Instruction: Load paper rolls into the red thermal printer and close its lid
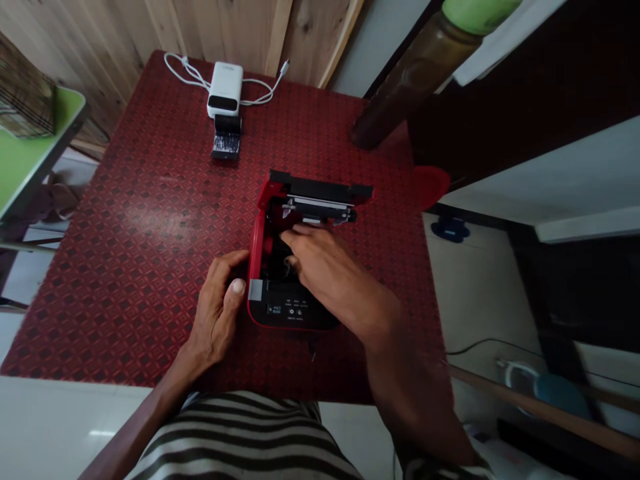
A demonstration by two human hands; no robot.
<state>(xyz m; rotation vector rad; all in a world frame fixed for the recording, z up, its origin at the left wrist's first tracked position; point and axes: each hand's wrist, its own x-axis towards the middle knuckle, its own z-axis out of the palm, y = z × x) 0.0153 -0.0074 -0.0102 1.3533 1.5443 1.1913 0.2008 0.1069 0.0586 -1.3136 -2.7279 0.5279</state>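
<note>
A red and black label printer (297,298) stands on the table with its lid (320,190) raised, exposing the dark inside. My right hand (320,257) reaches into it from the right, fingers curled and thumb close to them. What those fingers grip is hidden in the shadowed compartment. Against the printer's left side rests my left hand (220,300), its fingers lightly bent, thumb apart, holding nothing. Farther back lies a small black ribbon roll (227,125), with a marked, shiny strip unrolled towards me.
Behind the roll is a white power bank (226,87) with white cables. A tall brown bottle (415,80) with a green lid stands at the back right of the red patterned table (150,220). A green surface (30,160) is at left, a blue slipper (450,229) on the floor.
</note>
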